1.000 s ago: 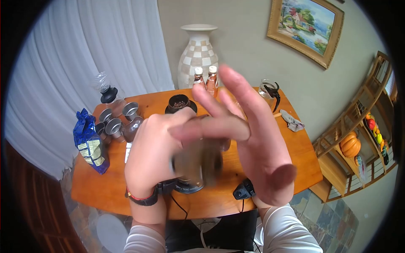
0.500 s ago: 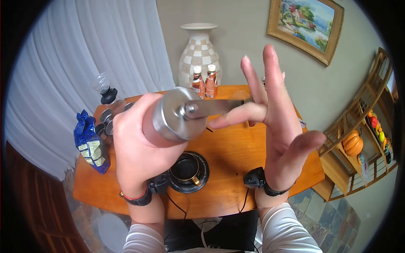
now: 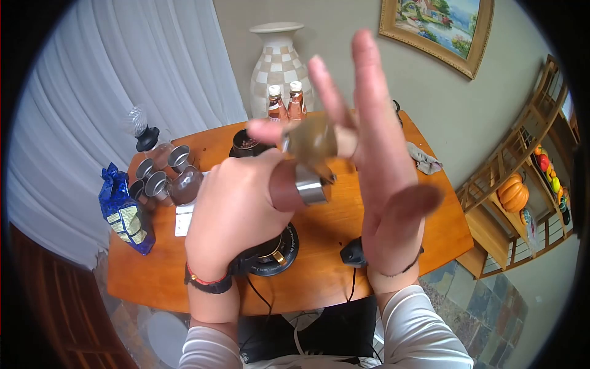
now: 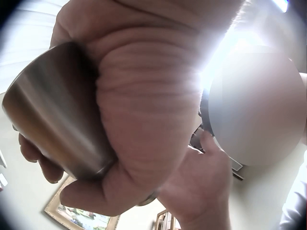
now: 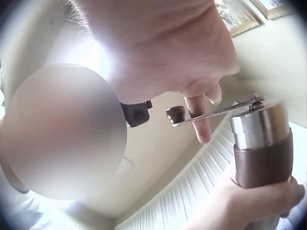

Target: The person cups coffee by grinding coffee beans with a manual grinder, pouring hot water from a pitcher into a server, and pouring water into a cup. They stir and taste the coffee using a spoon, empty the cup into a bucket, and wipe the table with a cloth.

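Note:
My left hand [image 3: 236,209] grips a manual coffee grinder [image 5: 264,165], its fingers wrapped round the brown sleeve and steel body. The grinder is tilted, its crank end toward my right hand [image 3: 393,166]. In the right wrist view the crank arm [image 5: 218,113] reaches out from the steel top to a dark knob [image 5: 176,114]. One finger of the right hand overlaps the arm near that knob; in the head view the other fingers stand straight up. Motion blurs the crank in the head view. Below the hands, a black saucer [image 3: 291,246] bears a partly hidden cup with a gold handle [image 3: 279,258].
Behind the left hand stands a dark bowl of beans [image 3: 247,144]. Metal cups [image 3: 158,182], a glass vessel [image 3: 186,186] and a blue bag [image 3: 126,212] are at the left. Two bottles [image 3: 296,106] stand at the back, and a grey cloth [image 3: 424,158] lies at the right.
The grinder's steel end has swung from facing the camera to pointing right, and its crank has changed angle. My right hand has shifted left and up, fingers still extended.

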`<state>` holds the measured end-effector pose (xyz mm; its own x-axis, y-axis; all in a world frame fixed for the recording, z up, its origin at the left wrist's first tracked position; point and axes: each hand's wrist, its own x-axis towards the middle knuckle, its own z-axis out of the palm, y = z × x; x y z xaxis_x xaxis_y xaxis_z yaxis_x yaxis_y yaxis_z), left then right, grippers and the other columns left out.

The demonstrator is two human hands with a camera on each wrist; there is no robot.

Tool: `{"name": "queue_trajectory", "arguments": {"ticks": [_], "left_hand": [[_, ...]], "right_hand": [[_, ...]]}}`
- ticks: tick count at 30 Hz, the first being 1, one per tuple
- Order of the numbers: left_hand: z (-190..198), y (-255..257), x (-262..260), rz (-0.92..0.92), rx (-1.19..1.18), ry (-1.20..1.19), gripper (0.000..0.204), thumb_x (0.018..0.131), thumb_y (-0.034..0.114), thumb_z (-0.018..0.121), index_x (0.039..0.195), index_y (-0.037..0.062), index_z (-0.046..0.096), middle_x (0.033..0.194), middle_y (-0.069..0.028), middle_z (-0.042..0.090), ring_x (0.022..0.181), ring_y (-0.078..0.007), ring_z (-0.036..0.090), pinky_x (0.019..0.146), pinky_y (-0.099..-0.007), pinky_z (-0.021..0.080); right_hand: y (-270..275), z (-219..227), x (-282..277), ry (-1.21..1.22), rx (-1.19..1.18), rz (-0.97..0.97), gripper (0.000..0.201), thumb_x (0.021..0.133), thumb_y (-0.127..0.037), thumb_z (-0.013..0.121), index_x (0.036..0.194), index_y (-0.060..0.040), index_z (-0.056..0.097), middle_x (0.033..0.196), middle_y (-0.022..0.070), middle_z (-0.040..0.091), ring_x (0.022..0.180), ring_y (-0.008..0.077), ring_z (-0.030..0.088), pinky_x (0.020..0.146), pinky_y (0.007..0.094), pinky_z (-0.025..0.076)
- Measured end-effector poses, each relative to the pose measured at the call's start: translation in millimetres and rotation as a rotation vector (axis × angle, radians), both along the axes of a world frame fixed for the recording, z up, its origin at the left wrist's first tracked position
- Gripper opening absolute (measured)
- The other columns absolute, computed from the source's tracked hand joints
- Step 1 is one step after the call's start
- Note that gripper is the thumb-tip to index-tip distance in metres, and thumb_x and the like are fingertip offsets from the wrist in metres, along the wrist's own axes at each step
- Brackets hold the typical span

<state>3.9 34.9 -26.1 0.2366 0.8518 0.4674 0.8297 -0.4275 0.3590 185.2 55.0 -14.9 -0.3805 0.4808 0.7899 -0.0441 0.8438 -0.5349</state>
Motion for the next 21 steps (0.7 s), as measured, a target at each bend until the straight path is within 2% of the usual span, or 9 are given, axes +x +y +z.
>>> {"name": "queue_trajectory", "arguments": {"ticks": [1, 2, 5, 6, 8, 10, 13, 14, 21], "left_hand": [[-1, 2, -4, -0.038, 0.054, -0.058, 0.031, 0.070, 0.006, 0.077, 0.100, 0.0015, 0.071, 0.082, -0.0145, 0.071, 0.070, -0.0348, 0.067, 0.069, -0.0370, 0.054], [-1, 0, -10, -0.020, 0.049, -0.126, 0.031, 0.070, 0.005, 0.076, 0.100, 0.0008, 0.070, 0.084, -0.0126, 0.071, 0.070, -0.0325, 0.068, 0.069, -0.0351, 0.053], [10, -6, -15, 0.068, 0.047, -0.273, 0.034, 0.066, 0.002, 0.076, 0.098, -0.0010, 0.067, 0.085, -0.0094, 0.072, 0.073, -0.0165, 0.068, 0.071, -0.0290, 0.053], [8, -4, -18, 0.063, 0.104, -0.387, 0.033, 0.066, 0.005, 0.077, 0.097, -0.0014, 0.068, 0.079, -0.0125, 0.071, 0.069, -0.0215, 0.069, 0.070, -0.0302, 0.054], [7, -4, -22, 0.058, 0.163, -0.500, 0.033, 0.065, 0.008, 0.078, 0.095, -0.0017, 0.068, 0.074, -0.0155, 0.070, 0.066, -0.0265, 0.071, 0.069, -0.0315, 0.055], [14, -11, -25, 0.093, 0.256, -0.506, 0.034, 0.063, 0.005, 0.077, 0.096, -0.0015, 0.069, 0.074, -0.0088, 0.071, 0.068, -0.0134, 0.067, 0.071, -0.0286, 0.054], [17, -19, -32, 0.020, 0.319, -0.401, 0.035, 0.062, 0.004, 0.076, 0.095, -0.0012, 0.069, 0.077, -0.0066, 0.071, 0.071, -0.0100, 0.066, 0.071, -0.0271, 0.053], [18, -21, -28, -0.043, 0.296, -0.407, 0.037, 0.061, 0.004, 0.074, 0.097, -0.0015, 0.070, 0.080, -0.0071, 0.071, 0.072, -0.0099, 0.066, 0.072, -0.0270, 0.053], [8, -15, -2, -0.226, 0.012, -0.062, 0.031, 0.064, 0.009, 0.080, 0.093, 0.0066, 0.071, 0.084, -0.0165, 0.070, 0.074, -0.0389, 0.068, 0.068, -0.0420, 0.056]], "right_hand": [[-3, 1, -2, -0.008, -0.016, 0.105, 0.109, 0.077, -0.002, 0.063, 0.162, 0.0010, -0.007, 0.124, 0.0121, 0.072, 0.149, 0.0405, 0.037, 0.119, 0.0658, -0.006], [-3, -3, -1, 0.060, -0.098, 0.295, 0.112, 0.079, -0.031, 0.067, 0.162, 0.0014, -0.002, 0.122, 0.0111, 0.072, 0.144, 0.0389, 0.045, 0.118, 0.0652, -0.011], [-9, -2, 0, 0.001, -0.197, 0.360, 0.116, 0.074, -0.046, 0.062, 0.162, 0.0020, 0.005, 0.118, 0.0107, 0.073, 0.134, 0.0374, 0.056, 0.117, 0.0646, -0.016], [-11, 0, 2, 0.001, -0.197, 0.360, 0.116, 0.074, -0.046, 0.062, 0.162, 0.0020, 0.005, 0.118, 0.0107, 0.073, 0.134, 0.0374, 0.056, 0.117, 0.0646, -0.016], [-17, 8, 7, -0.072, -0.166, 0.183, 0.104, 0.083, -0.052, 0.053, 0.162, 0.0022, 0.011, 0.107, 0.0127, 0.074, 0.130, 0.0370, 0.058, 0.117, 0.0657, -0.016], [-20, 13, 12, -0.143, -0.133, 0.004, 0.095, 0.093, -0.058, 0.044, 0.161, 0.0024, 0.017, 0.096, 0.0146, 0.075, 0.126, 0.0365, 0.061, 0.116, 0.0668, -0.016], [5, 5, 17, -0.051, 0.018, -0.110, 0.084, 0.103, -0.057, 0.026, 0.161, 0.0026, 0.016, 0.093, 0.0152, 0.075, 0.127, 0.0337, 0.060, 0.116, 0.0655, -0.017], [5, 3, 15, 0.002, 0.016, -0.136, 0.091, 0.103, -0.067, 0.011, 0.161, 0.0031, 0.015, 0.097, 0.0143, 0.076, 0.127, 0.0329, 0.060, 0.116, 0.0644, -0.017], [14, -1, 6, 0.034, -0.005, -0.249, 0.105, 0.096, -0.079, 0.005, 0.162, 0.0025, 0.005, 0.109, 0.0138, 0.075, 0.138, 0.0358, 0.052, 0.118, 0.0632, -0.015]]}}
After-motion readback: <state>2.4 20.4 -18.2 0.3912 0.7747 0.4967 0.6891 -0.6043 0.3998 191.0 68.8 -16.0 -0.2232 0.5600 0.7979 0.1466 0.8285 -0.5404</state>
